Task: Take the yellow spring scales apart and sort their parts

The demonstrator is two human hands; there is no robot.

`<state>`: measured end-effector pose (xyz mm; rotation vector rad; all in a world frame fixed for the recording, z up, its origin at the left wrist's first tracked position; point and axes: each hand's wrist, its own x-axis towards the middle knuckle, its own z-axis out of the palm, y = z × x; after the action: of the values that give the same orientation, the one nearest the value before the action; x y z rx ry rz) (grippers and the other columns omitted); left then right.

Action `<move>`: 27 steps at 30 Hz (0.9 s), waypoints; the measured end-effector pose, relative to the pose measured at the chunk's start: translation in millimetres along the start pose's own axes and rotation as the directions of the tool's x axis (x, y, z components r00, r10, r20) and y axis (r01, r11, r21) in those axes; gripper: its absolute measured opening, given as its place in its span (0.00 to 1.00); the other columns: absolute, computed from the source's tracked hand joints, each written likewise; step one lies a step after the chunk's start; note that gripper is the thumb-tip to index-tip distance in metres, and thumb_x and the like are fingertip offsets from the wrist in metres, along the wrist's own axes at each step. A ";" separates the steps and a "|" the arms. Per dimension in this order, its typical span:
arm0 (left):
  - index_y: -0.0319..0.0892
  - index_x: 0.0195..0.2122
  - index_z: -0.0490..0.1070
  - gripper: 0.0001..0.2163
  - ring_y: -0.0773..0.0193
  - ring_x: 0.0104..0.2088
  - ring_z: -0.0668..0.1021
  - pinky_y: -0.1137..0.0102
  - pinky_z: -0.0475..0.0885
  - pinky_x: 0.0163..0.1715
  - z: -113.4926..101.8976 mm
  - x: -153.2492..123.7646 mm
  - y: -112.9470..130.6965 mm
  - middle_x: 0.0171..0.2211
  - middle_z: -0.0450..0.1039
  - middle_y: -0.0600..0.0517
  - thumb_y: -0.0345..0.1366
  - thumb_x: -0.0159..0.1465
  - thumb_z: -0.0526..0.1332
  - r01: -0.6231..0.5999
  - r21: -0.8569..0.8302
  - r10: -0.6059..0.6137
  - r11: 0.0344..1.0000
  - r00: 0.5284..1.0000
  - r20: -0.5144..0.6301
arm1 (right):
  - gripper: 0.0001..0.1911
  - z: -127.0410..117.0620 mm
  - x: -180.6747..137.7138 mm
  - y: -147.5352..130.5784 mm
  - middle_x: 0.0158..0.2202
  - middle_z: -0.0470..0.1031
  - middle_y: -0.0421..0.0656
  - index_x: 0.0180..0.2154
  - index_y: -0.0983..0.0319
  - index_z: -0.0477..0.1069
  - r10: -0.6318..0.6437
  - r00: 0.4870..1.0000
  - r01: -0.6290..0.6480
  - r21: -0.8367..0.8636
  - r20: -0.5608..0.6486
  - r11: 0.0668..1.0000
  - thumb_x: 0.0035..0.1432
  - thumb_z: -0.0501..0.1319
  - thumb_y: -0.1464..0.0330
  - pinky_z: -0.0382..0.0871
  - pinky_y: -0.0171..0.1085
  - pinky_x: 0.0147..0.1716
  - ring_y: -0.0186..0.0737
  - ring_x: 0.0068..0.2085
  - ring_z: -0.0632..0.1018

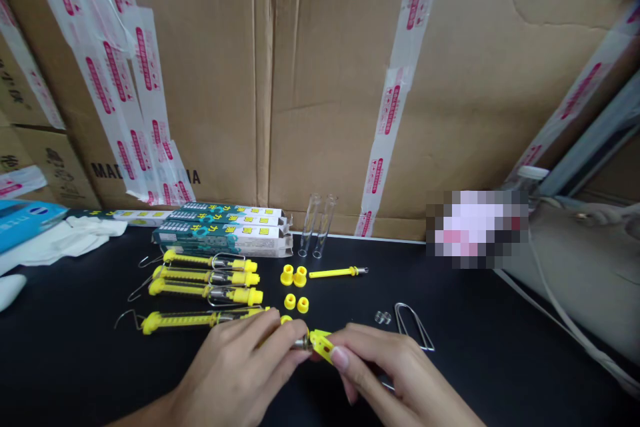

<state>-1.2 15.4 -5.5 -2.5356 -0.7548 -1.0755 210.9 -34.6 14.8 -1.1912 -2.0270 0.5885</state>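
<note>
My left hand (243, 360) is closed around a metal spring (301, 343), whose coiled end shows past the fingertips. My right hand (387, 360) pinches a small slotted yellow plastic piece (323, 345) between thumb and fingers. The spring's end meets the yellow piece; whether they are hooked together I cannot tell. Just beyond my left hand lies an assembled yellow spring scale (180, 321) with a wire hook, partly covered by the hand. Several yellow end caps (290, 301) stand beyond my fingers, one of them half hidden.
More spring scales (185, 288) lie at the left, before printed boxes (225, 237). Two clear tubes (317, 230) stand near a yellow rod (333, 273). Wire loops (413, 327) and small clear rings (383, 317) are at the right. A large cardboard box (320, 80) walls the back.
</note>
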 end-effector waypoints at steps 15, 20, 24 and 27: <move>0.44 0.41 0.71 0.12 0.63 0.27 0.81 0.68 0.71 0.24 1.6 -1.9 -0.1 0.28 0.78 0.56 0.36 0.76 0.49 -0.006 -0.047 0.005 0.999 1.000 -0.021 | 0.13 2.5 7.0 7.3 0.30 0.79 0.39 0.49 0.57 0.72 0.281 0.952 -0.305 0.329 0.119 0.894 0.70 0.56 0.60 0.69 0.30 0.27 0.35 0.28 0.76; 0.44 0.39 0.71 0.12 0.64 0.26 0.80 0.69 0.71 0.25 -0.6 -0.3 0.3 0.28 0.77 0.57 0.37 0.76 0.49 -0.018 -0.094 0.015 0.995 1.000 -0.025 | 0.14 6.9 4.6 7.6 0.29 0.75 0.38 0.39 0.58 0.76 0.177 0.984 -0.166 0.212 -0.035 0.963 0.71 0.55 0.61 0.68 0.29 0.25 0.31 0.24 0.73; 0.44 0.40 0.70 0.13 0.65 0.28 0.81 0.70 0.72 0.27 -0.4 1.3 0.0 0.30 0.79 0.57 0.36 0.76 0.47 0.020 -0.104 -0.021 0.994 1.000 -0.012 | 0.10 7.7 1.8 9.3 0.34 0.80 0.41 0.46 0.59 0.77 0.032 0.999 -0.031 0.042 -0.028 0.999 0.69 0.60 0.64 0.74 0.31 0.31 0.35 0.29 0.78; 0.44 0.40 0.70 0.13 0.65 0.28 0.81 0.70 0.72 0.26 -0.1 2.4 -0.6 0.30 0.79 0.57 0.36 0.76 0.47 0.040 -0.120 -0.040 0.992 0.999 0.003 | 0.12 11.6 -1.4 13.9 0.38 0.83 0.42 0.50 0.59 0.75 0.035 0.999 -0.034 0.037 -0.011 0.999 0.66 0.63 0.66 0.77 0.30 0.36 0.37 0.34 0.82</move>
<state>-0.2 16.7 -3.7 -2.6306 -0.7666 -1.1661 210.4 -29.6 -2.6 -1.2071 -1.9813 0.6324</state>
